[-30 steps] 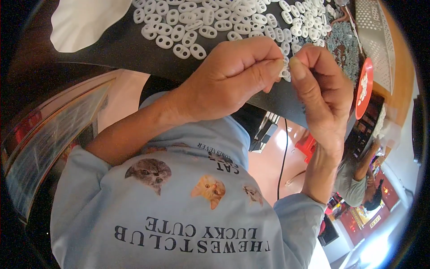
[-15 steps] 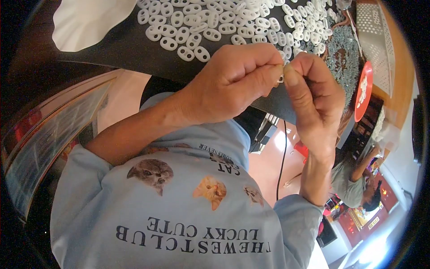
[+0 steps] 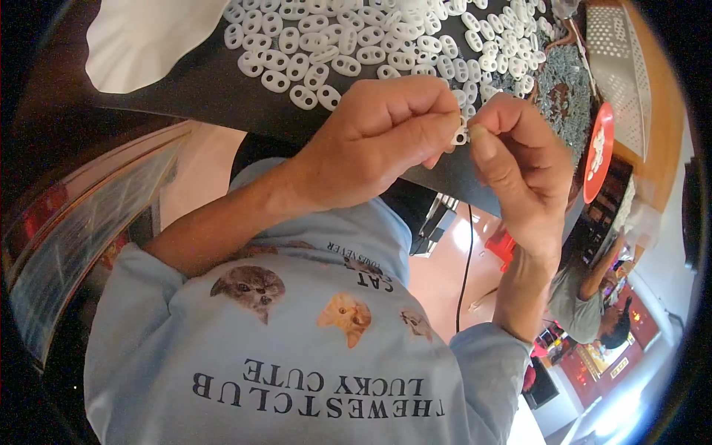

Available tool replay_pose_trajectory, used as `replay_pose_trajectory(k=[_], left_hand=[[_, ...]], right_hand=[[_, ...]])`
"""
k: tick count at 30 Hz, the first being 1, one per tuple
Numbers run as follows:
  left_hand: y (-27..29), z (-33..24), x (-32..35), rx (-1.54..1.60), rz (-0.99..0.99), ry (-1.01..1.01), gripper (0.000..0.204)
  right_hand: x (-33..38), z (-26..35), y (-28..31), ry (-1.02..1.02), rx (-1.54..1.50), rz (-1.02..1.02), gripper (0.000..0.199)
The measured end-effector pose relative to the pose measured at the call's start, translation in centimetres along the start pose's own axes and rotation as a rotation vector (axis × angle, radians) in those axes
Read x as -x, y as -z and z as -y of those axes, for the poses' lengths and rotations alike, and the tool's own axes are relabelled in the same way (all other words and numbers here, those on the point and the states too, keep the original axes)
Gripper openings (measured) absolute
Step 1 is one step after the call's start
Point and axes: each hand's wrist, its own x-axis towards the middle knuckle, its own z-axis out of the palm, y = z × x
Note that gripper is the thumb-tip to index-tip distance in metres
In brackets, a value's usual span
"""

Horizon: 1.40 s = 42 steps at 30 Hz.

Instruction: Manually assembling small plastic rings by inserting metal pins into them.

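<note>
Two-handed fingertip work on a small white piece [image 3: 460, 136], held above the near edge of the bench [image 3: 215, 93]. The left hand [image 3: 382, 141] pinches the piece between thumb and forefinger, one hole showing. The right hand [image 3: 528, 167] brings thumb and forefinger together at its right side; whether they grip it or a smaller part cannot be told. The step appears to be close manipulation; the next move seems to call for a steady left pinch and fine right-hand alignment. Beyond: white two-holed ovals [image 3: 346, 66], grey small parts [image 3: 561, 89] and a red dish [image 3: 608, 122].
</note>
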Motion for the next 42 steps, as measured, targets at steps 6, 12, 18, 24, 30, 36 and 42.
replay_pose_trajectory(k=[6, 12, 18, 24, 30, 36, 42], left_hand=[[0.1, 0.1, 0.2, -0.044, 0.027, -0.019, 0.019], [0.3, 0.5, 0.1, -0.125, 0.043, -0.079, 0.020], [0.3, 0.1, -0.2, -0.117, 0.039, -0.055, 0.020], [-0.1, 0.4, -0.4, -0.051, 0.002, -0.044, 0.019], [-0.2, 0.2, -0.4, -0.044, -0.017, -0.003, 0.019], [-0.3, 0.4, -0.6, -0.059, -0.027, -0.023, 0.018], [-0.4, 0.4, -0.9, -0.064, -0.039, -0.018, 0.017]], right_hand=[[-0.5, -0.1, -0.1, 0.121, 0.193, 0.032, 0.007], [-0.5, 0.1, -0.8, 0.132, 0.278, -0.001, 0.010], [-0.3, 0.0, -0.2, 0.050, 0.178, -0.011, 0.011], [-1.4, -0.5, 2.0, -0.035, 0.242, -0.175, 0.011], [-5.0, -1.2, 4.1, 0.212, 0.785, -0.181, 0.019], [-7.3, -1.4, 3.6, 0.066, 0.900, -0.043, 0.021], [-8.4, -1.4, 3.6, 0.132, 0.869, 0.021, 0.019]])
